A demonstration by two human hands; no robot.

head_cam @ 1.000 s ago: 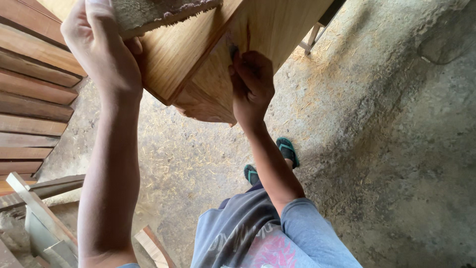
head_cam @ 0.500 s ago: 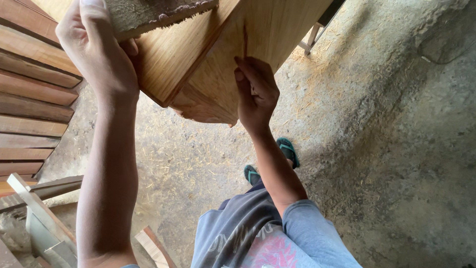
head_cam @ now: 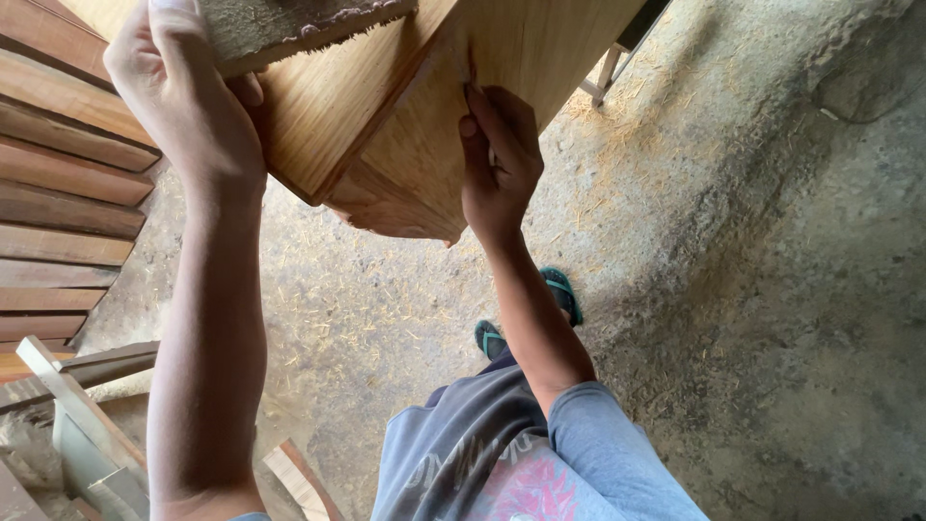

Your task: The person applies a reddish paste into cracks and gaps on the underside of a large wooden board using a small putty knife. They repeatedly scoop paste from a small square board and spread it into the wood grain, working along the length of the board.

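Head view:
Left hand [head_cam: 188, 101]: raised, fingers wrapped over the upper edge of the wooden box [head_cam: 405, 116], closed on it and bearing it.
Right hand [head_cam: 497, 164]: pressed against the box's side panel, fingers curled, thumb pointing up along a thin seam; looks like a small dark item is pinched there, too small to tell what.
Wooden box: held up at head height, tilted, one bottom corner pointing down between the two forearms; rough grey material [head_cam: 280, 24] on its top face.
Floor [head_cam: 752, 289]: bare concrete, sawdust and shavings scattered.
Feet: teal sandals [head_cam: 562, 294] straight below the box.
Left edge: stacked dark wooden planks [head_cam: 58, 193].
Lower left: loose timber offcuts [head_cam: 68, 415], well apart from the hands.
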